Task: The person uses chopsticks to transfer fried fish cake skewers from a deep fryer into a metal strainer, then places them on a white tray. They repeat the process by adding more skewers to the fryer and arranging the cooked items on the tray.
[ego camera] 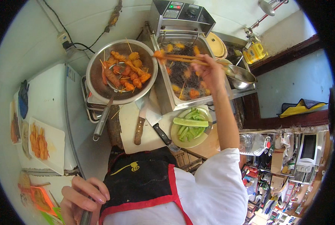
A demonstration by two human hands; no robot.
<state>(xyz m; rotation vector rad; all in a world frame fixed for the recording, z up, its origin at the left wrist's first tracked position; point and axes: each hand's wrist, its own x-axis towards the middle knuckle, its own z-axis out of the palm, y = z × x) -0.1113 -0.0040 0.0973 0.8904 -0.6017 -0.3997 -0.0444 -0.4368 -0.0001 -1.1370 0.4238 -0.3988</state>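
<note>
In my right hand (211, 71) is a pair of long wooden chopsticks (181, 58), held over the deep fryer (174, 105). Their tips pinch an orange fried piece (158, 54) between fryer and steel colander. Several battered pieces (194, 93), some on sticks, float in the dark bubbling oil. The handled steel colander (93, 92) holds fried skewers and a sausage (111, 76); a smaller round strainer lies beneath them. At the lower left, the fingers of my left hand (84, 195) curl over a dark grey edge (85, 216), in line with the white cabinet's rim.
A wooden-handled knife (140, 126) and a black-handled cleaver (160, 132) lie on a white board (128, 140). Beside them, a plate (188, 144) carries lettuce (191, 122). Fried skewers (38, 144) fill part of a white tray (56, 146) at left. A steel bowl (242, 81) stands right of the fryer.
</note>
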